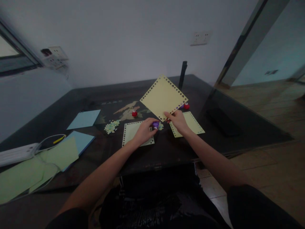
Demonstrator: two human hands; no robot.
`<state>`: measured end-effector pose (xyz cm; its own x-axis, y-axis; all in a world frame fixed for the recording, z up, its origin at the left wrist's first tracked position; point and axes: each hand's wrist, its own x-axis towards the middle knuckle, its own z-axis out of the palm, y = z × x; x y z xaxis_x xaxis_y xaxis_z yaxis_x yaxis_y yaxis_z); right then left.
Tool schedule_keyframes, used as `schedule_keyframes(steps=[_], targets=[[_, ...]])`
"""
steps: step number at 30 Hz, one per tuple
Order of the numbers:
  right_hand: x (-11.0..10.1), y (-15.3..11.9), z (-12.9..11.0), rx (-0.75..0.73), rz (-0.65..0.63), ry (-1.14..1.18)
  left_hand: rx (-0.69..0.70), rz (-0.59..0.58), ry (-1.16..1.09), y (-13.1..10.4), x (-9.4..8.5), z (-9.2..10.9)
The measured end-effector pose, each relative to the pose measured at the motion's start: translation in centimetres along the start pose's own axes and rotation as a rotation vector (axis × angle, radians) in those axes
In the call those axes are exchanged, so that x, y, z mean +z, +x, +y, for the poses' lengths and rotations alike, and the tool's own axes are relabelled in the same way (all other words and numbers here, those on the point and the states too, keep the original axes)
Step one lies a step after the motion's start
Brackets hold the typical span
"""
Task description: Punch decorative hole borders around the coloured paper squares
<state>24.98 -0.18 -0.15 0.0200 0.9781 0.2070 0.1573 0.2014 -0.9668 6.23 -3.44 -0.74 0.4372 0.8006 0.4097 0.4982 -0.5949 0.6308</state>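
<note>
My right hand pinches the lower corner of a square yellow paper sheet, raised above the table with small shapes punched along its edges. In my left hand is a small purple craft punch, close to that corner; I cannot tell whether paper sits in its slot. Beneath my left hand lies a pale punched sheet. A second yellow punched sheet lies under my right hand. One red punch stands behind my left hand, another red punch behind my right.
Punched-out paper bits lie in a pile on the dark table. Blue sheets, green sheets and a white power strip with a cable are at the left. A dark flat object lies at the right.
</note>
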Motion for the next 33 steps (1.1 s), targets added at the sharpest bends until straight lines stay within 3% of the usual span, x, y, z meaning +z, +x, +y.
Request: schedule_keyframes(steps=[7,11,18,22,27,33], targets=[[0.1,0.2,0.1,-0.025,-0.043,0.063,-0.143,0.04,-0.171,0.2,-0.1,0.2],[-0.3,0.1,-0.6,-0.019,-0.051,0.13,-0.285,-0.03,-0.409,0.5,-0.3,0.6],[-3.9,1.0,-2.6,-0.039,0.043,0.198,-0.45,0.062,-0.84,1.7,-1.3,1.3],[-7.5,1.2,-2.3,-0.007,0.171,0.284,-0.452,0.076,-0.843,2.8,-1.2,0.8],[-11.7,0.2,0.0,0.062,0.307,0.275,-0.456,0.104,-0.77,5.1,0.1,-0.5],[-13.1,-0.9,2.9,0.089,0.342,0.208,-0.367,0.089,-0.426,9.1,2.1,-2.9]])
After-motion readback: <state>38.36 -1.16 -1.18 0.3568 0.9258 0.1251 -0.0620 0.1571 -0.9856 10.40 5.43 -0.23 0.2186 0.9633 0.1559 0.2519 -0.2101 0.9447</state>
